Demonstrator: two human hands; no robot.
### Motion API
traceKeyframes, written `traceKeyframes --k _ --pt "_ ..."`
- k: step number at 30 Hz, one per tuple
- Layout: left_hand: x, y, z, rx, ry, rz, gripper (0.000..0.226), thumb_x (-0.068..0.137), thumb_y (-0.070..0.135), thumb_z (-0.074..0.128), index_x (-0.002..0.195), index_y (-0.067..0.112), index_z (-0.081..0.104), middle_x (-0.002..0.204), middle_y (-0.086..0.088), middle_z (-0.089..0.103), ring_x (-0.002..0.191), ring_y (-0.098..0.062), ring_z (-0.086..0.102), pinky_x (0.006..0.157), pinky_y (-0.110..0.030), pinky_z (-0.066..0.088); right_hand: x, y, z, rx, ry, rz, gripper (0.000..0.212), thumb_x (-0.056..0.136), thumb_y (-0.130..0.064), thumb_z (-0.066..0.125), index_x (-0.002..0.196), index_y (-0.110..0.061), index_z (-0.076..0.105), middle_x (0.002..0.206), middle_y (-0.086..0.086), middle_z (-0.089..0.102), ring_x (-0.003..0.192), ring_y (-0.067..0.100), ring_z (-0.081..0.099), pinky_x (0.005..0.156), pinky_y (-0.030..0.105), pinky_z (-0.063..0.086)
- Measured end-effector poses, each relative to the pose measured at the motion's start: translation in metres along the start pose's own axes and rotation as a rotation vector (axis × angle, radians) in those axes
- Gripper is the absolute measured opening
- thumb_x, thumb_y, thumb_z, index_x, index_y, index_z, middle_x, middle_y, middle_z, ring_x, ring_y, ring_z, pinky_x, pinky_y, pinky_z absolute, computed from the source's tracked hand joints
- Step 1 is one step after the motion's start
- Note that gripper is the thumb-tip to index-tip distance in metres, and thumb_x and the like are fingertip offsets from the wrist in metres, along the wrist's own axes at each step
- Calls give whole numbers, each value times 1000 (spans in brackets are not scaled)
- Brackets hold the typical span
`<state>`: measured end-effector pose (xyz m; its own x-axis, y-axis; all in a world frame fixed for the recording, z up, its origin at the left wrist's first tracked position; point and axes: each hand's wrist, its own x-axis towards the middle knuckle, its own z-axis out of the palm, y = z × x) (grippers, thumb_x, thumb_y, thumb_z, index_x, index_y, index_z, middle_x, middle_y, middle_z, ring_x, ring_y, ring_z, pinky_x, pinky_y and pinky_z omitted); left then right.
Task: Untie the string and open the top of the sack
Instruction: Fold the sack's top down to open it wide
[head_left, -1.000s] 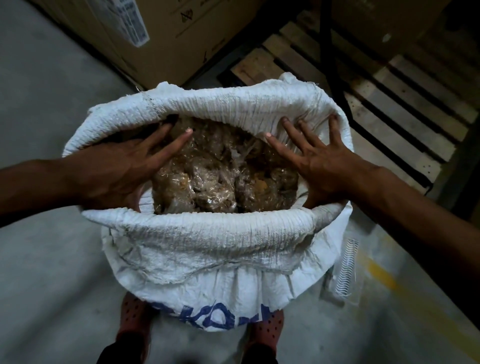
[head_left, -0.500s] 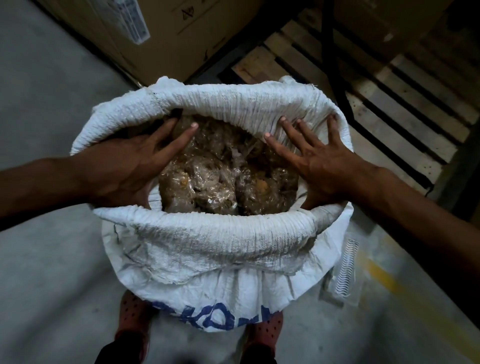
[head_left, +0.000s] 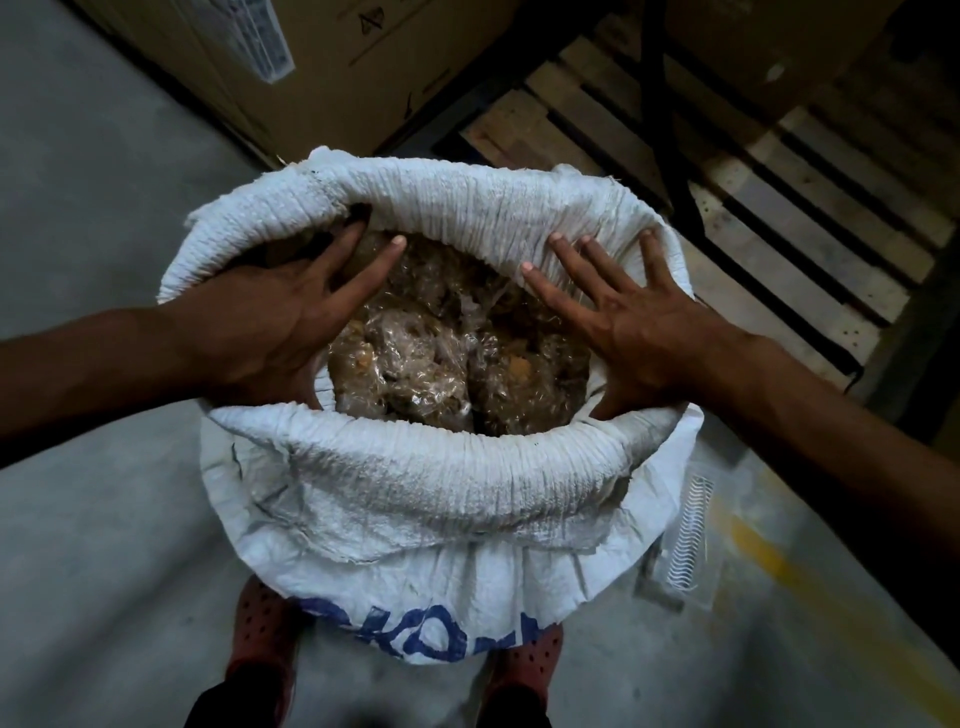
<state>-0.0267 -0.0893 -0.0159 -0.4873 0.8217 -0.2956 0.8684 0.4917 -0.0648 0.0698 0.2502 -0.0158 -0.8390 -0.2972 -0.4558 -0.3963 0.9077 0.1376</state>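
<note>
Sack (head_left: 415, 483) at frame centre, mouth open, rim rolled down; plastic-wrapped brown contents (head_left: 447, 358) exposed. Left hand (head_left: 270, 327) and right hand (head_left: 628, 332) flat on inner rim, fingers spread apart, gripping nothing.

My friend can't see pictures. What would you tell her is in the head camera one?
Looking down, two bare hands, left hand and right hand, press flat inside the wide-open rolled top of a white sack. Inside are clear plastic bags of brownish stuff. It stands on a grey floor near a wooden pallet.
</note>
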Motion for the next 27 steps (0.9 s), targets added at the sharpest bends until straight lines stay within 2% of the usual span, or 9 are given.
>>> traceKeyframes --k 6,12,17,19,22,24,25,26,27 --pt "4 10 -1 -33 -33 -24 166 45 86 80 168 11 -5 170 -36 5 147 -59 35 102 -64 50 0 -2 -1 -5 -2 -5 159 47 -88 73 158 -31 -25 170 16 -20 157 39 -4 116 76 -1" --pt "1 9 1 -86 -42 -38 166 49 91 73 165 16 -19 172 -33 -5 152 -54 30 112 -60 44 3 -3 -1 -20 -3 -16 160 46 -90 71 157 -31 -27 169 16 -21 157 40 -6 116 77 -2" --pt "7 17 -6 -134 -42 -92 155 47 103 35 161 21 -30 172 -31 -12 152 -53 31 118 -60 41 6 -3 1 -29 -26 -10 160 44 -93 67 155 -32 -31 168 15 -24 156 40 -8 115 77 -6" --pt "5 19 -7 -137 -46 -95 157 48 102 42 161 21 -31 172 -30 -14 155 -52 25 121 -57 34 8 -4 -1 -40 -57 -7 160 45 -93 67 153 -32 -34 167 14 -27 156 40 -10 115 77 -6" --pt "1 21 -15 -6 -121 -124 158 60 87 70 161 17 -29 172 -28 -16 155 -48 29 124 -54 31 9 -6 -2 -36 -56 -13 159 46 -93 67 154 -32 -33 168 14 -27 156 39 -10 115 78 -4" --pt "2 27 -26 128 -179 -169 137 77 66 74 164 14 -18 174 -25 -8 152 -42 38 123 -51 34 10 -8 -2 -34 -54 -20 158 47 -93 67 155 -32 -31 168 15 -25 156 40 -10 114 79 -4" --pt "6 32 -32 168 -179 -172 120 84 54 73 166 13 -4 174 -24 6 146 -39 47 120 -49 38 10 -9 -3 -36 -52 -23 158 47 -93 67 155 -32 -29 168 15 -24 156 40 -9 114 79 -4" --pt "12 37 -39 182 -148 -158 99 86 43 72 164 15 18 168 -21 29 136 -37 57 114 -47 43 10 -10 -4 -36 -50 -25 157 47 -93 67 156 -32 -28 169 15 -23 156 40 -9 114 79 -4" --pt "20 43 -45 166 -95 -136 75 87 35 70 154 19 40 154 -14 51 124 -35 65 104 -45 49 11 -11 -4 -36 -55 -27 157 47 -93 67 156 -32 -28 169 15 -22 156 40 -9 114 80 -3"
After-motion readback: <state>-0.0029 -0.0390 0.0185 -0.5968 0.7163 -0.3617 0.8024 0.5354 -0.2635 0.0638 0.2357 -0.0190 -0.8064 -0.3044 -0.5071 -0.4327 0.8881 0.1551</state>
